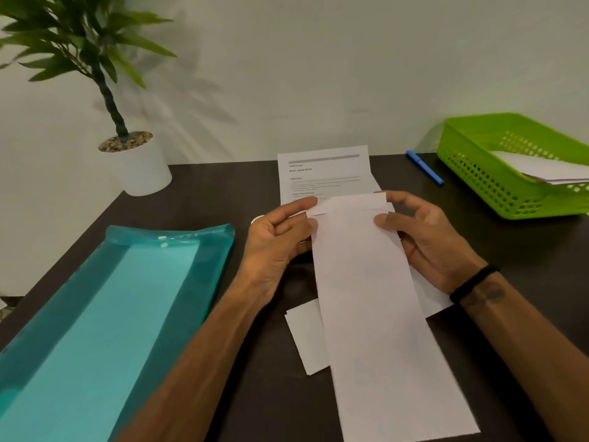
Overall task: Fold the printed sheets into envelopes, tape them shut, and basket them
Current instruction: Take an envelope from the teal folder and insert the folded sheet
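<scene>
While the folded sheet [366, 282] hangs above the dark table [223, 346], I see my left hand [274, 247] and right hand [427, 237] pinching its top corners; printed sheets [325, 173] lie beyond, the green basket [478, 186] far right.

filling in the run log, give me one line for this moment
step: folding | left hand: pinches folded sheet | right hand: pinches it | basket: holds envelopes | tape: not visible

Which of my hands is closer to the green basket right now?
Right. Your right hand holds the folded sheet's right edge, with the green basket beyond it to the right. Your left hand pinches the sheet's opposite edge, farther away.
</scene>
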Demonstrator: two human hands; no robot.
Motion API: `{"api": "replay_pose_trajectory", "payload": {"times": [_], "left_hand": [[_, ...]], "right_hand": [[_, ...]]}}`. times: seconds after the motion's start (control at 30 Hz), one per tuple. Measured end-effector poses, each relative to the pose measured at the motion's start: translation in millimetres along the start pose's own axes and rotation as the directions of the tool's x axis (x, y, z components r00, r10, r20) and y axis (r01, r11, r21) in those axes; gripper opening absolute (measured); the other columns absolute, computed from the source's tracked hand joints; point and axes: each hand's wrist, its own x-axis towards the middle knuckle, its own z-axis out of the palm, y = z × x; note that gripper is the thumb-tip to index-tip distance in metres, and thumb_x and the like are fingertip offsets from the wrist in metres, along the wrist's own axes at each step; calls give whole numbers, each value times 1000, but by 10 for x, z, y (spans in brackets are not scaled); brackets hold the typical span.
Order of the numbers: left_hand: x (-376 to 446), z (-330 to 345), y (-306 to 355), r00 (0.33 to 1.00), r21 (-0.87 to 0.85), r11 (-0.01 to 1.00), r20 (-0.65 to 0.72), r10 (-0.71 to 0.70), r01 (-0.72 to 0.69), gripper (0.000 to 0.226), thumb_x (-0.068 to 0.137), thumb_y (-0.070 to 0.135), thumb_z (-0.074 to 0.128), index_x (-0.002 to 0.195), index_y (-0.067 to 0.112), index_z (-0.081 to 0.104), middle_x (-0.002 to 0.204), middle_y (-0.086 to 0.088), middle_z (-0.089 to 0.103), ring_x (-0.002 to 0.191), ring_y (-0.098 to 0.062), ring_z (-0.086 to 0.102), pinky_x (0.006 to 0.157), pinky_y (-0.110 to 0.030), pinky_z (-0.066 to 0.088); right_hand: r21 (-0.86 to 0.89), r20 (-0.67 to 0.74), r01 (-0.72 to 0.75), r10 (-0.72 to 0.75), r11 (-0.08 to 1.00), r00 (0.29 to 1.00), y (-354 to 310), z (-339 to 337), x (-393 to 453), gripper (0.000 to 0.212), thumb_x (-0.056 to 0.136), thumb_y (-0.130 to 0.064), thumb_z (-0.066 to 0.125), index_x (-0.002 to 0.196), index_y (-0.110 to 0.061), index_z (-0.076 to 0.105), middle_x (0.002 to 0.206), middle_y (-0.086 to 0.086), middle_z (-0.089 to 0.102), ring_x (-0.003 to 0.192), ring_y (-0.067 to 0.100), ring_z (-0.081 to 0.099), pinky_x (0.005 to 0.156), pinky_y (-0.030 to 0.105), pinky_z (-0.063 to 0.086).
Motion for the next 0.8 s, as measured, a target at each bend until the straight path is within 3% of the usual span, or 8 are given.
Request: {"api": "replay_pose_trajectory", "payload": {"times": [0.23,0.33,0.47,0.6,0.67,0.8], "left_hand": [[10,7,-34,997,66,997,-55,47,-43,25,93,5,72,117,10,74,119,-3,77,107,-24,75,84,-34,62],[-3,-19,-38,986,204,971,-87,142,-122,19,93,13,74,112,14,75,112,2,78,104,-18,75,86,-35,63],[-17,-47,-47,948,497,833,-63,313,-242,12,94,25,74,106,23,72,110,9,75,103,-13,72,91,-37,62],[-16,-11,-62,906,646,704,-46,422,-295,7,96,33,70,99,35,64,120,11,61,104,-8,64,89,-23,58],[-25,5,-76,898,648,703,-66,436,-293,7,97,33,68,100,36,62,119,11,62,105,-4,62,90,-21,56],[-29,-18,-87,921,551,790,-94,378,-268,6,100,32,66,105,30,65,114,13,68,107,-10,65,92,-36,59]], "right_hand": [[-4,26,-5,5,1000,1000,-11,23,-31,38,92,0,68,126,-16,62,117,15,76,105,36,75,78,43,66],[-31,43,-7,8,1000,999,-13,34,-47,42,92,0,69,130,-15,61,115,17,77,103,37,75,75,42,66],[-58,76,-6,10,998,997,-17,44,-67,46,92,-1,70,133,-16,59,114,19,77,102,37,76,75,42,66],[-88,87,-5,12,996,996,-23,52,-78,48,90,-1,71,133,-19,60,113,23,76,101,39,75,79,44,65],[-120,99,-7,19,993,995,-27,52,-93,48,90,-2,73,133,-20,60,110,25,76,99,39,76,78,42,65],[-191,144,-4,32,982,989,-18,96,-123,50,91,-2,73,135,-21,59,107,23,77,98,37,77,77,38,64]]}}
